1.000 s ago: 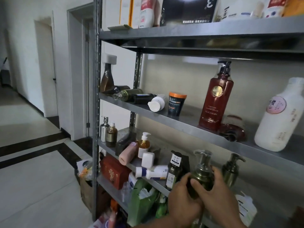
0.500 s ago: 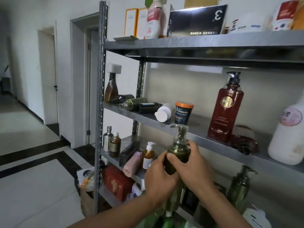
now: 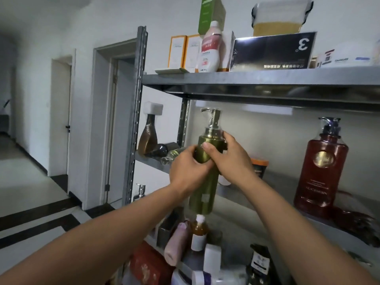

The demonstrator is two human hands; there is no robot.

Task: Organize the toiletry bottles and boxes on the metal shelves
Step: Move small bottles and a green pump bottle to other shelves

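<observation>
One green pump bottle [image 3: 202,194] — upright, held in the air before the middle shelf [image 3: 283,183], left hand [image 3: 188,171] and right hand [image 3: 231,159] both wrapped round its upper body. Likely risk: its base clipping the lying bottles [image 3: 162,151] or shelf lip on set-down.

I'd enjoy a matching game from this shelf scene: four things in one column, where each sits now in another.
1. olive-green metallic pump bottle
2. dark red pump bottle
3. black rectangular box marked "3"
4. pink tube

A. on the top metal shelf
B. tilted, lowest of the four
C. gripped by the left hand and right hand
D. upright on the middle metal shelf

Pairs: 1-C, 2-D, 3-A, 4-B
</observation>
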